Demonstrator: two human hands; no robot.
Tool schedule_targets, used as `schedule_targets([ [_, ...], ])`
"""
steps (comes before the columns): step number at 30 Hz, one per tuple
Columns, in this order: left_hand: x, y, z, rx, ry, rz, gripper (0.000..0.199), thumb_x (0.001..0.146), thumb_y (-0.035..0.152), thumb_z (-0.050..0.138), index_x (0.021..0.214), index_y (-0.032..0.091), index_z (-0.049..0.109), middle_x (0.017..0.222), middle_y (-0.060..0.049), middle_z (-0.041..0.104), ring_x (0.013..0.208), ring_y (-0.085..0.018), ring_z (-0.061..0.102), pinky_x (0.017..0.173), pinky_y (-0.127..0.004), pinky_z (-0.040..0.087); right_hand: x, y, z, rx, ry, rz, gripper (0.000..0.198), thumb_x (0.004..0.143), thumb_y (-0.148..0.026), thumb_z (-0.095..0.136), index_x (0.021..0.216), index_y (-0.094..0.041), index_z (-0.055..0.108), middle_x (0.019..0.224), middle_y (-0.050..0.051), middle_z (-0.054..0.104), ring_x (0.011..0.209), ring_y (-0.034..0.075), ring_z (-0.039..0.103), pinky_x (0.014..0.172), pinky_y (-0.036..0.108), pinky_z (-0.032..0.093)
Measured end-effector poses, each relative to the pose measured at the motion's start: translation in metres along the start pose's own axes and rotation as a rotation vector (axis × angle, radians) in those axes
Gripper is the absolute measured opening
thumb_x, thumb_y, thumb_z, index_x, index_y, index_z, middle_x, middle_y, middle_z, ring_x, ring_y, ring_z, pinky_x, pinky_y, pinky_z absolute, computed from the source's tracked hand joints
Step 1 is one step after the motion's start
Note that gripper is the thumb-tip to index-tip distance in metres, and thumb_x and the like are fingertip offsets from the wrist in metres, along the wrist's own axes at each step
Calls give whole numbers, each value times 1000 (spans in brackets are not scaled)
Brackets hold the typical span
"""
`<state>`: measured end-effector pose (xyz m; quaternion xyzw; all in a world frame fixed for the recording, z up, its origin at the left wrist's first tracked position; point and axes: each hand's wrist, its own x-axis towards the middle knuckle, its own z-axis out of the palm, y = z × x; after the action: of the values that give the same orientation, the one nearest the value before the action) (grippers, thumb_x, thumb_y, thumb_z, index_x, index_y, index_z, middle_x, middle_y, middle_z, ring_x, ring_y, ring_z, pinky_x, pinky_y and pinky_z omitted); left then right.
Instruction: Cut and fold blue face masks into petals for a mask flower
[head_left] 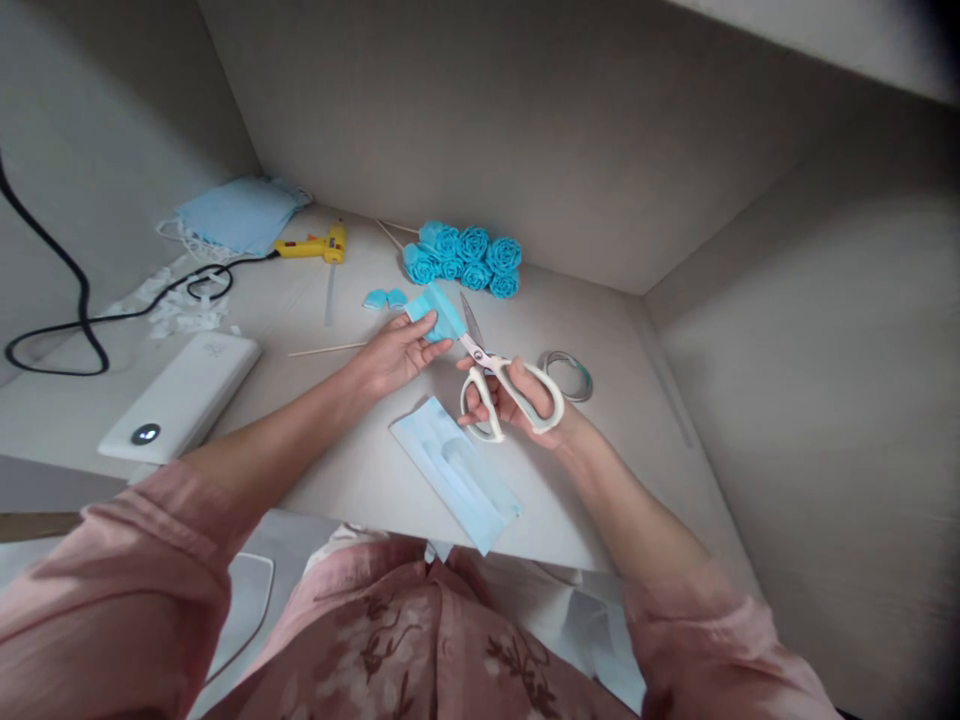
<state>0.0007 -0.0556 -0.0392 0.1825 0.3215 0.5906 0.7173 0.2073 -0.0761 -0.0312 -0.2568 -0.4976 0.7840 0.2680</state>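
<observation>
My left hand [401,352] pinches a small folded piece of blue face-mask fabric [441,308] between thumb and fingers. Thumb and fingers of my right hand [517,395] are through the white handles of a pair of scissors [480,352]. The blades stand apart, the lower one by the right edge of the fabric; whether it touches is hard to tell. Below my hands a pale blue mask sheet [457,475] lies flat, its lower corner at the table's front edge. Two cut blue petal shapes [385,299] rest just beyond my left hand.
Blue fabric roses [474,258] on sticks lie at the back. A yellow glue gun [319,245], stacked masks [238,213], white scraps [189,303] and a white power bank [180,395] are on the left. A tape roll [568,376] sits right; a thin stick [328,349] lies by my left wrist.
</observation>
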Motion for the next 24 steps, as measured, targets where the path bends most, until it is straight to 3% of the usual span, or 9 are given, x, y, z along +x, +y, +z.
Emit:
schedule_targets([
  [4,2,-3,-3,21,-29,14,17,93,7,59,79,12,66,72,0,72,63,-9,69,69,-20,60,0,9,0,49,3,-60,62,79,-69,68,115,-18,68,84,4,67,68,14,61,82,42,61],
  [7,1,-6,-4,54,-45,7,10,90,9,64,81,12,66,73,0,72,64,-9,69,70,-21,60,-4,14,2,76,15,-70,62,79,-71,66,115,-19,68,78,3,64,64,14,57,66,34,59],
  [12,-3,-7,-1,91,-58,40,8,90,12,67,82,13,66,74,1,71,63,-8,68,69,-19,60,-9,15,7,83,44,-91,63,80,-74,62,112,-20,68,68,0,57,55,12,52,46,25,46],
  [24,-2,-5,0,134,-39,60,4,88,13,70,84,13,68,78,1,71,66,-8,67,69,-19,59,-9,20,8,119,97,-86,60,80,-70,66,106,-16,68,59,-5,55,40,6,44,35,18,34],
])
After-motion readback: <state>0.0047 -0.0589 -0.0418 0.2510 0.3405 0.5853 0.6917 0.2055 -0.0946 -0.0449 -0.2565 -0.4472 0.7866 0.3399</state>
